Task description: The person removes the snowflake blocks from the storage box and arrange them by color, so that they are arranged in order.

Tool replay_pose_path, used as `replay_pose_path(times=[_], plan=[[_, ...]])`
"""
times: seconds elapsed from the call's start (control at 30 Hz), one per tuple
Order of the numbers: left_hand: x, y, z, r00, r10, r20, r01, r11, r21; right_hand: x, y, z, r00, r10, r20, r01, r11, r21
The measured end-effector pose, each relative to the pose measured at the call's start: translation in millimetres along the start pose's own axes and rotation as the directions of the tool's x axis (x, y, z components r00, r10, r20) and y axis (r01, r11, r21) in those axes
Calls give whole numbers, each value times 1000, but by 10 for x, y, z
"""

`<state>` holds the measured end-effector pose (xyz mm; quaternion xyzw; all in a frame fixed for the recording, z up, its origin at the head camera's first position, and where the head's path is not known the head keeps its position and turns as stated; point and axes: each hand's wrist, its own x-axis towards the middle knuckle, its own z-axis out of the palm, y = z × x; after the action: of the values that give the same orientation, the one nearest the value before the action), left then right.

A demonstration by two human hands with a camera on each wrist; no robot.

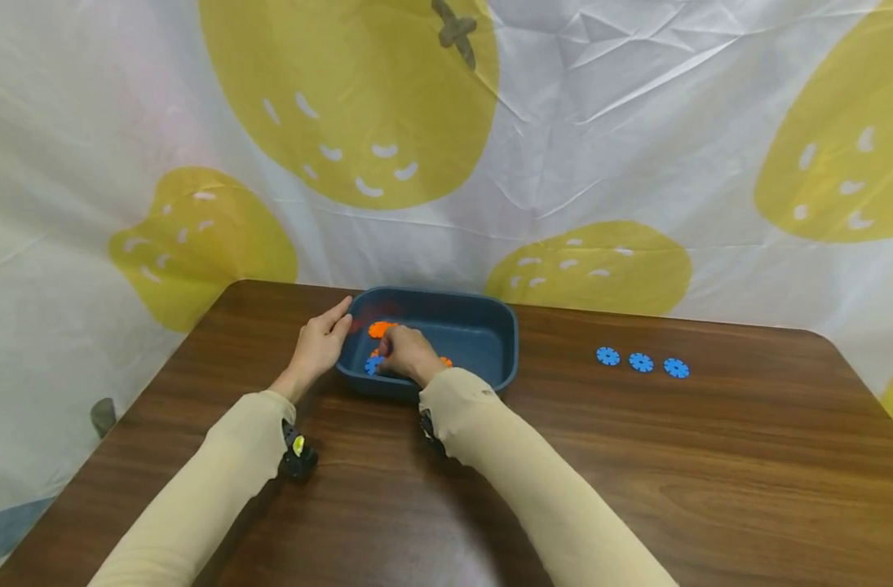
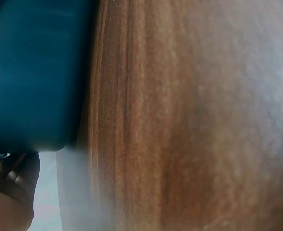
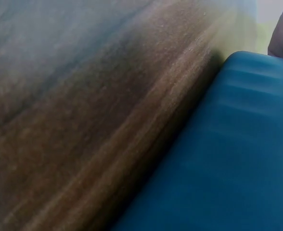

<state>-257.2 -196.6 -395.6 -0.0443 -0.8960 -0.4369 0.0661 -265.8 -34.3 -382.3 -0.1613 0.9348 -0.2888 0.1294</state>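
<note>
A dark blue plastic bin (image 1: 475, 314) stands near the table's back edge. My left hand (image 1: 320, 342) rests against its left end, fingers fairly straight along the outside of the wall and rim. My right hand (image 1: 409, 352) reaches down into the bin, thumb and fingers pinching at a blue notched disc (image 1: 373, 365) in its left part. Just beyond those fingers lie orange notched discs (image 1: 379, 328), and another orange disc (image 1: 446, 361) shows partly from behind the hand. Both wrist views mostly show the outer wall of the bin (image 2: 31, 77), (image 3: 237, 144).
Three blue notched discs (image 1: 641, 363) lie in a row on the brown wooden table (image 1: 710, 456), to the right of the bin. A white cloth with yellow fruit shapes (image 1: 563, 163) hangs right behind the table. Each wrist carries a small black camera (image 1: 297, 458).
</note>
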Motion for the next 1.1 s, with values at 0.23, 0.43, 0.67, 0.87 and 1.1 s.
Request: replay_pose_path(times=[0.23,0.43,0.67,0.87,1.1], plan=[[5,2,9,1000,4,-2,-4,1000,6,-13,36,-17,1000,-15,2,14,998,53],[-3,11,8,1000,-1,13,1,1000,-2,-33,61,-51,1000,-12,5,11,993,115],[3,4,4,1000,10,1,-10,1000,4,-73,112,-125,997,15,-80,2,978,210],[13,-6,11,1000,4,27,-4,1000,2,-193,201,-281,988,73,-136,-11,911,411],[31,-29,8,999,2,38,-2,1000,1,-322,367,-482,973,108,-205,19,845,534]])
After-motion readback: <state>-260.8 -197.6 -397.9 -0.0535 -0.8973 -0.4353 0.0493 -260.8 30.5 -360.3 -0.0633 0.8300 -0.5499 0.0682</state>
